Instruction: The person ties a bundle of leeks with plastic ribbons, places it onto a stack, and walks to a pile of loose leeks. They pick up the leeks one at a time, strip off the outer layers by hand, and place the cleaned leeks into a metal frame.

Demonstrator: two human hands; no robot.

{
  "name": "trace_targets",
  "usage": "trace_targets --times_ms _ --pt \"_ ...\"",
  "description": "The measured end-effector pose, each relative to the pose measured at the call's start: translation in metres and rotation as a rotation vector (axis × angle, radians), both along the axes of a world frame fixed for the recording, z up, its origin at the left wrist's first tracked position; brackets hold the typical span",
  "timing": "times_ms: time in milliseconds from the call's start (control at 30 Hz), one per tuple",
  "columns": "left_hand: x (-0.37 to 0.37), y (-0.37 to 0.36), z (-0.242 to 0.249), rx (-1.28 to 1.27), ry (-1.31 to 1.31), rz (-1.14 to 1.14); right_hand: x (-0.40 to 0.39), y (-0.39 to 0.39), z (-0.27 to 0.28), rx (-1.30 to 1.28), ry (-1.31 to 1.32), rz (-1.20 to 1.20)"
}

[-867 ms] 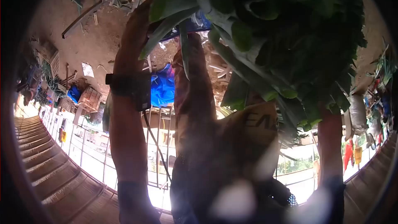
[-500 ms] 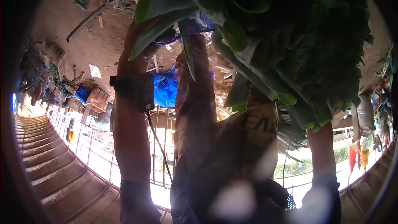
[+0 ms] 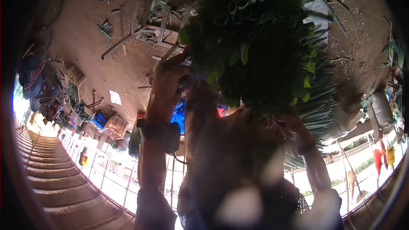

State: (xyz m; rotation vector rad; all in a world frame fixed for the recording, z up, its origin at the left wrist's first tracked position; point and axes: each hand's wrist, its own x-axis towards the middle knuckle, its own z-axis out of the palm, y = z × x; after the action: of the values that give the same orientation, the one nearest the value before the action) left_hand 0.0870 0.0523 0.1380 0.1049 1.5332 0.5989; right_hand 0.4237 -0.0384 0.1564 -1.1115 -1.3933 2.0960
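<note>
A thick bundle of green leafy stalks fills the upper middle of the head view, its cut ends facing me. My left hand grips the bundle's left edge; a dark band with a cable sits on that wrist. My right hand holds the bundle's underside at the lower right. Long green leaves trail off to the right of the bundle. My brown garment hangs between my two arms, blurred.
The view looks turned upside down. Bare dirt ground with scattered sticks and scraps lies behind. A wooden crate, blue tarp, railing and corrugated roof are at left. Sacks stand at right.
The bundle has moved away from the camera and now looks smaller, showing its cut ends. Both hands have come into view gripping it, and the view has shifted.
</note>
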Motion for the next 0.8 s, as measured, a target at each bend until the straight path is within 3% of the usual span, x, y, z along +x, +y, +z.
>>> trace_targets --times_ms 100,167,367,433,500,600,667,700,767,800 --pt "0.011 0.02 0.053 0.014 0.081 -0.228 -0.009 0.002 0.026 0.029 0.086 0.065" --pt "0.012 0.022 0.082 0.083 0.096 -0.202 -0.006 -0.002 0.038 0.011 0.123 0.098" --pt "-0.006 -0.007 0.157 -0.095 0.252 -0.338 -0.001 -0.024 0.064 -0.11 0.234 0.19" --pt "-0.026 -0.05 0.134 0.113 0.46 -0.81 0.004 -0.026 0.065 -0.154 0.264 0.206" --pt "-0.02 -0.083 0.1 -0.135 0.297 -0.373 0.007 -0.03 0.064 -0.2 0.3 0.224" --pt "-0.027 -0.143 0.026 -0.084 0.371 -0.607 0.006 -0.034 0.063 -0.269 0.356 0.269" --pt "-0.029 -0.142 0.023 -0.164 0.378 -0.772 0.006 -0.035 0.06 -0.322 0.38 0.266" --pt "-0.035 -0.153 0.028 -0.181 0.366 -0.774 0.005 -0.035 0.057 -0.359 0.387 0.26" --pt "-0.057 -0.172 0.022 -0.17 0.221 -0.487 0.007 -0.025 0.039 -0.429 0.401 0.233" --pt "-0.071 -0.195 0.01 -0.173 0.237 -0.519 0.017 -0.019 0.025 -0.473 0.386 0.167"
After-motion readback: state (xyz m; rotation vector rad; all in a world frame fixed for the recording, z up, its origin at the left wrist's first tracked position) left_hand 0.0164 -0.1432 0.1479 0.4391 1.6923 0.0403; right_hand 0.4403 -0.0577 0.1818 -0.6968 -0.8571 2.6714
